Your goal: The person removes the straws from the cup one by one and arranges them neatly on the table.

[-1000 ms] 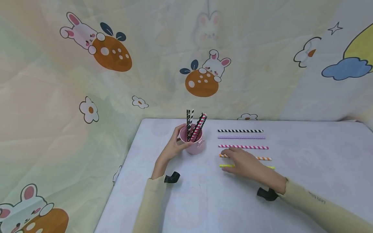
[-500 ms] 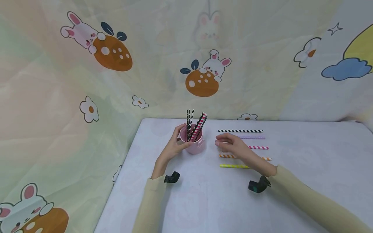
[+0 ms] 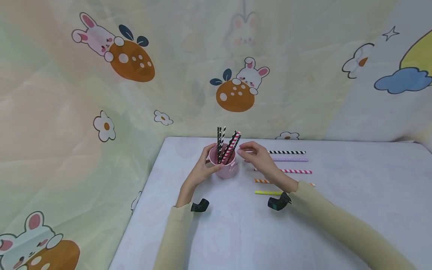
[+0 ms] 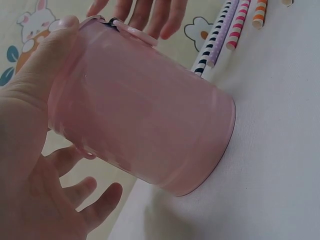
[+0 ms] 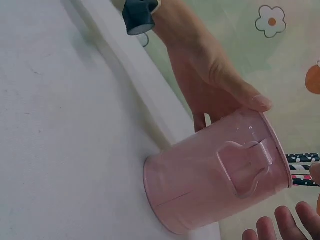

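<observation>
A pink pail (image 3: 227, 172) stands on the table, holding several paper straws (image 3: 231, 145), black-and-white patterned and pink striped. My left hand (image 3: 199, 170) grips it from the left, thumb over the near rim and fingers around the far side. Beside the pail's right rim, my right hand (image 3: 258, 157) hovers with loosely bent fingers close to the straws. Nothing shows between its fingers. In the right wrist view, the pail (image 5: 220, 175) shows a wire loop on its side, and the right fingers (image 5: 285, 222) are apart from the pail.
Several straws lie in a row right of the pail: black striped (image 3: 287, 152), purple (image 3: 290, 160), pink striped (image 3: 297, 171), orange striped (image 3: 261, 181) and yellow (image 3: 267, 192). The right forearm covers parts of some. A printed cloth backdrop (image 3: 189, 75) rises behind the white table (image 3: 222, 232).
My right hand has moved from over the orange and yellow straws, up and left to the pail's right rim. The left hand and pail stay in place.
</observation>
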